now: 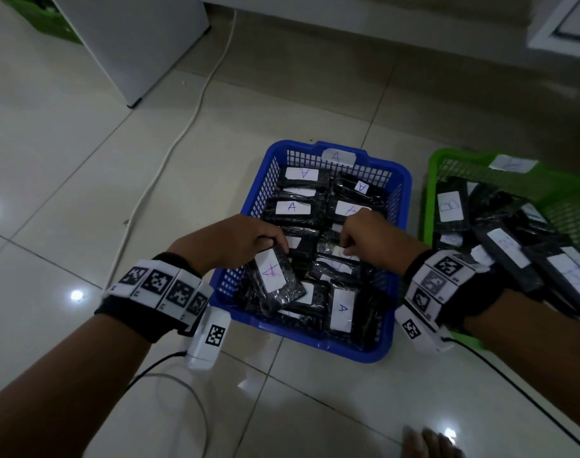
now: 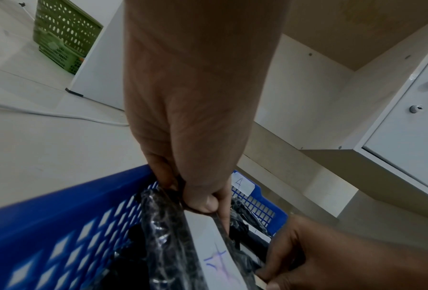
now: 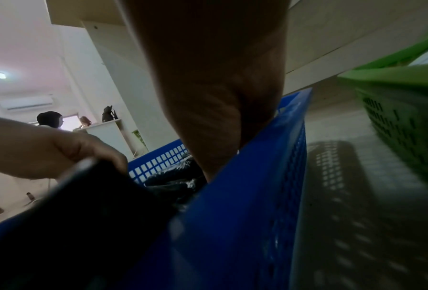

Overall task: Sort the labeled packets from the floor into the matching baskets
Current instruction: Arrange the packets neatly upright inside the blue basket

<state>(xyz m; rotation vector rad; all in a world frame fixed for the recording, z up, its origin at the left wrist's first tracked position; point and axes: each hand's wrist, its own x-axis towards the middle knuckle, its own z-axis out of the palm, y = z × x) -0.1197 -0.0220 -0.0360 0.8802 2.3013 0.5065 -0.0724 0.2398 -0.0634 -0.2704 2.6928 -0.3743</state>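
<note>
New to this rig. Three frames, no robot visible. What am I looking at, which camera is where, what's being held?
No robot: a person sorts by hand, with marker bands and a small camera on each wrist. The large frame comes from a head camera looking down; the other two look along each wrist toward the fingers.

On the tiled floor stands a blue basket tagged A, full of black packets with white A labels. Beside it, on the person's right, is a green basket whose packets show B where legible.

The left hand has a grip on one black packet by its top edge, over the blue basket; its label reads A. The right hand reaches among the basket's packets, fingers curled; what it holds, if anything, is unclear.
</note>
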